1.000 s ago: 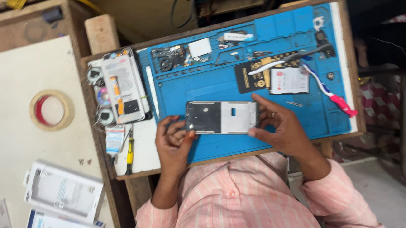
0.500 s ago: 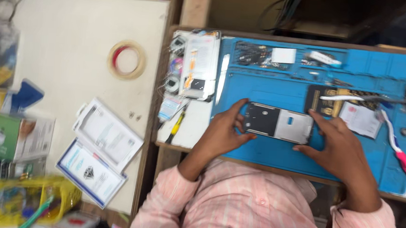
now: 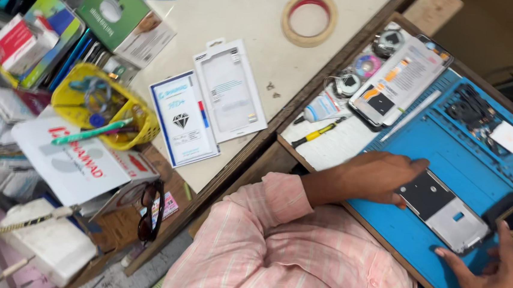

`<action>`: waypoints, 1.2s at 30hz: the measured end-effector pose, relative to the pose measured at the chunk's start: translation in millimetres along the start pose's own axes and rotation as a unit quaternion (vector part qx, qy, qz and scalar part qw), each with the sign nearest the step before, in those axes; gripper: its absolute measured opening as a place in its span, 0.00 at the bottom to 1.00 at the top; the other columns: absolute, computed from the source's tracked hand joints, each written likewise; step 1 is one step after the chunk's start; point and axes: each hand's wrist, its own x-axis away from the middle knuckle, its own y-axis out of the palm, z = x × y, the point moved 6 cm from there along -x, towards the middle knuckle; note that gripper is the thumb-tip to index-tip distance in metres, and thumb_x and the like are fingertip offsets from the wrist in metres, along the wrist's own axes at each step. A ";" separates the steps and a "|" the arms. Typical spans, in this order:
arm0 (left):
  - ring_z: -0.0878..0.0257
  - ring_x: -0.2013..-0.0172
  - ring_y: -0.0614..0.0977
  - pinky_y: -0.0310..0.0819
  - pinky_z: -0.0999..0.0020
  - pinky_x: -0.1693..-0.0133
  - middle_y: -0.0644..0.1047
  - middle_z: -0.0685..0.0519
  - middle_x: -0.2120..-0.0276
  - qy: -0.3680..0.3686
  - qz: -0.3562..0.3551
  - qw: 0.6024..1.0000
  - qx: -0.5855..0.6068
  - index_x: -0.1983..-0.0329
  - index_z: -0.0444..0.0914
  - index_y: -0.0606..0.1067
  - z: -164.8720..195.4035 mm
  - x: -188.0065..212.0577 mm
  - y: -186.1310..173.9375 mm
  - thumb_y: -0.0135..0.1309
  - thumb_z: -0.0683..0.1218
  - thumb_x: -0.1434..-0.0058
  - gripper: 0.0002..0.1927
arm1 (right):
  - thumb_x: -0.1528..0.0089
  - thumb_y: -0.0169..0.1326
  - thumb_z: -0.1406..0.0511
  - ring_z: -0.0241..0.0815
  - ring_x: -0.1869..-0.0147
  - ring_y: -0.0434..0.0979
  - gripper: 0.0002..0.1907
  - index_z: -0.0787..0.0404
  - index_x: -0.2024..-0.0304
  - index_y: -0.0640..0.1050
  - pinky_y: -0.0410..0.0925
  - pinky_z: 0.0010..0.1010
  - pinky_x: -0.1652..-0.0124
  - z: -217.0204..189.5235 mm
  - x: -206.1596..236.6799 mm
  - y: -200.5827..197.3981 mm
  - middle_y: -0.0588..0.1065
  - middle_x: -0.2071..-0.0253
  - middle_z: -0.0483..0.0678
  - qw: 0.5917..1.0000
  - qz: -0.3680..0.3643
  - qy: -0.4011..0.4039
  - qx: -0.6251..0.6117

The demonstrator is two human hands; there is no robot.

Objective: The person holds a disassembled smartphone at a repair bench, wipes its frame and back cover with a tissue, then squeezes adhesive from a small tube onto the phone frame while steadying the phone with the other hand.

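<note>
In the head view, the opened phone (image 3: 446,212) lies flat on the blue mat (image 3: 443,148), at the right of the frame. It could slip or twist, I think, because nothing pinches it. The left hand (image 3: 380,178) lies flat, fingers together, touching the phone's upper left end. The right hand (image 3: 496,284), in the lower right corner, is spread wide, its fingertips just beside the phone's lower end. Small loose parts (image 3: 472,111) sit near and could get knocked.
</note>
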 end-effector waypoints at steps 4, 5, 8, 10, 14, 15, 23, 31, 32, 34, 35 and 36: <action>0.44 0.61 0.84 0.79 0.51 0.62 0.80 0.43 0.61 0.021 0.039 0.999 -0.015 0.32 0.36 0.60 -2.0 9.1 10.1 0.66 0.59 0.52 0.48 | 0.61 0.76 0.53 0.44 0.68 0.74 0.59 0.69 0.29 0.72 0.69 0.32 0.69 -63.5 9.5 -49.0 0.75 0.59 0.56 0.959 0.081 -0.192 -0.193; 0.45 0.62 0.84 0.80 0.51 0.63 0.80 0.44 0.61 0.017 0.051 0.998 -0.017 0.32 0.38 0.61 -3.7 12.7 13.8 0.64 0.61 0.50 0.46 | 0.60 0.76 0.53 0.44 0.67 0.74 0.58 0.69 0.30 0.72 0.69 0.32 0.68 -80.3 17.6 -60.6 0.75 0.58 0.56 0.938 0.079 -0.236 -0.240; 0.48 0.63 0.84 0.80 0.53 0.66 0.80 0.48 0.60 0.031 0.100 0.994 -0.020 0.32 0.44 0.65 -0.9 24.9 30.9 0.58 0.66 0.43 0.40 | 0.59 0.75 0.54 0.44 0.65 0.74 0.55 0.68 0.32 0.73 0.69 0.32 0.66 -128.8 49.8 -88.4 0.75 0.57 0.56 0.842 0.035 -0.378 -0.384; 0.50 0.61 0.84 0.81 0.55 0.65 0.80 0.50 0.55 0.070 0.158 0.985 -0.023 0.34 0.45 0.68 4.4 32.6 37.3 0.54 0.66 0.38 0.34 | 0.58 0.75 0.55 0.44 0.63 0.75 0.53 0.68 0.33 0.73 0.69 0.32 0.64 -144.5 59.1 -106.7 0.76 0.57 0.56 0.802 0.011 -0.412 -0.431; 0.55 0.62 0.84 0.80 0.59 0.65 0.78 0.54 0.63 0.098 0.130 0.986 -0.031 0.37 0.47 0.72 9.3 44.7 45.5 0.55 0.63 0.36 0.28 | 0.57 0.74 0.56 0.45 0.61 0.76 0.48 0.67 0.36 0.74 0.69 0.32 0.61 -171.4 62.0 -121.3 0.76 0.55 0.56 0.756 -0.018 -0.441 -0.483; 0.56 0.62 0.84 0.80 0.61 0.66 0.78 0.55 0.63 0.101 0.132 0.986 -0.029 0.38 0.47 0.73 8.2 46.8 39.7 0.55 0.62 0.36 0.26 | 0.56 0.74 0.56 0.45 0.60 0.76 0.47 0.67 0.37 0.75 0.69 0.32 0.61 -177.5 59.6 -121.1 0.76 0.55 0.55 0.749 -0.024 -0.447 -0.489; 0.64 0.67 0.82 0.78 0.67 0.66 0.77 0.59 0.66 0.085 0.198 0.976 0.025 0.40 0.49 0.74 -4.2 59.9 -24.3 0.56 0.57 0.33 0.20 | 0.53 0.72 0.58 0.45 0.55 0.77 0.38 0.65 0.42 0.77 0.70 0.31 0.54 -192.8 35.5 -97.5 0.77 0.52 0.55 0.731 -0.064 -0.456 -0.504; 0.62 0.65 0.82 0.78 0.64 0.61 0.78 0.58 0.66 0.090 0.212 0.971 0.059 0.42 0.49 0.75 7.2 61.6 -37.2 0.63 0.54 0.37 0.21 | 0.50 0.70 0.59 0.45 0.49 0.78 0.30 0.64 0.48 0.79 0.70 0.31 0.48 -159.7 55.5 -93.6 0.78 0.49 0.54 0.797 -0.020 -0.380 -0.469; 0.58 0.61 0.81 0.78 0.63 0.59 0.78 0.56 0.63 0.097 0.215 0.971 0.035 0.42 0.47 0.75 8.6 60.9 -37.3 0.64 0.53 0.38 0.22 | 0.49 0.70 0.60 0.46 0.48 0.79 0.29 0.63 0.49 0.79 0.70 0.31 0.48 -144.2 54.1 -91.8 0.78 0.49 0.54 0.821 0.007 -0.348 -0.453; 0.54 0.54 0.81 0.77 0.60 0.53 0.78 0.53 0.57 0.100 0.201 0.974 0.017 0.41 0.45 0.75 12.0 59.5 -32.0 0.66 0.51 0.40 0.25 | 0.49 0.70 0.60 0.46 0.47 0.79 0.26 0.63 0.50 0.80 0.70 0.31 0.46 -106.7 59.2 -82.4 0.79 0.48 0.54 0.884 0.076 -0.235 -0.396; 0.53 0.51 0.80 0.77 0.58 0.49 0.78 0.52 0.53 0.093 0.188 0.978 0.012 0.40 0.44 0.75 11.1 56.5 -29.8 0.66 0.51 0.41 0.26 | 0.48 0.69 0.60 0.46 0.46 0.79 0.25 0.63 0.51 0.80 0.70 0.31 0.45 -86.6 61.8 -76.8 0.79 0.48 0.54 0.910 0.112 -0.173 -0.361; 0.52 0.47 0.79 0.76 0.57 0.46 0.77 0.51 0.49 0.101 0.174 0.979 0.022 0.40 0.44 0.75 11.6 53.5 -28.0 0.67 0.51 0.42 0.27 | 0.48 0.69 0.61 0.46 0.46 0.79 0.24 0.63 0.51 0.80 0.70 0.31 0.45 -69.8 65.8 -70.4 0.79 0.48 0.54 0.931 0.151 -0.117 -0.312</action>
